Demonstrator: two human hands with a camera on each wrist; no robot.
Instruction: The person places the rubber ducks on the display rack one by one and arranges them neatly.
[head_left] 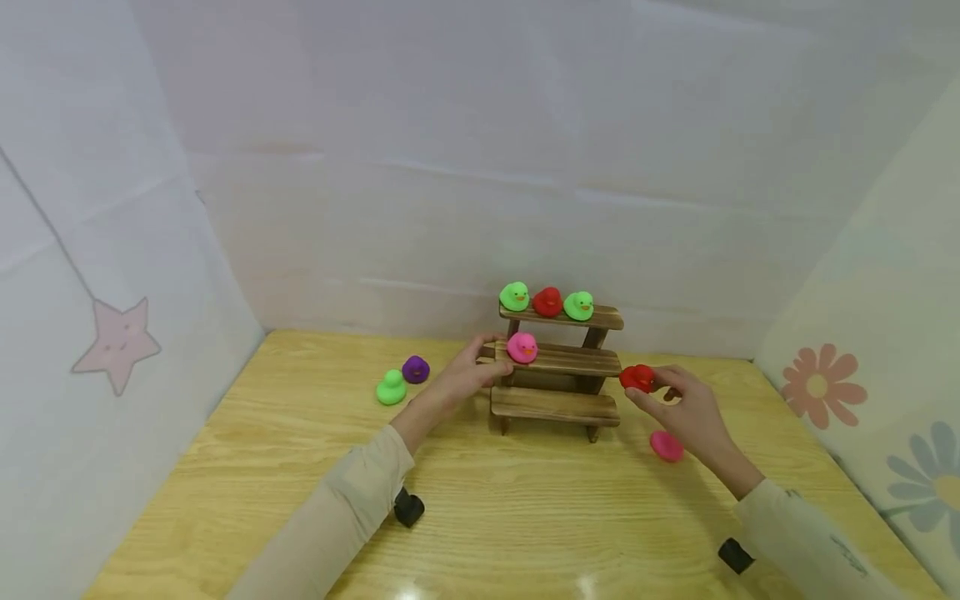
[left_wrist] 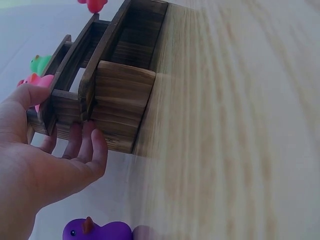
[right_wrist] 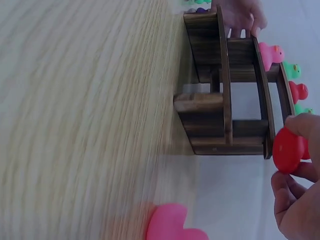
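Observation:
A three-tier wooden display stand point(head_left: 557, 405) stands on the table. My left hand point(head_left: 467, 372) grips its left side, thumb at the end of the middle shelf beside a pink rubber duck point(head_left: 522, 348) and fingers against the side panel point(left_wrist: 125, 82). My right hand point(head_left: 686, 408) pinches a red rubber duck point(head_left: 637, 378) between thumb and fingers, just off the right end of the middle shelf; its flat round base point(right_wrist: 287, 150) faces the right wrist camera. On the top shelf sit a green duck point(head_left: 514, 297), a red duck point(head_left: 548, 302) and another green duck point(head_left: 579, 306).
Left of the stand, a green duck point(head_left: 392, 387) and a purple duck point(head_left: 416, 369) sit on the wooden table point(head_left: 510, 517). A pink duck point(head_left: 667, 446) lies tipped over beneath my right hand. White fabric point(head_left: 480, 167) hangs behind the table.

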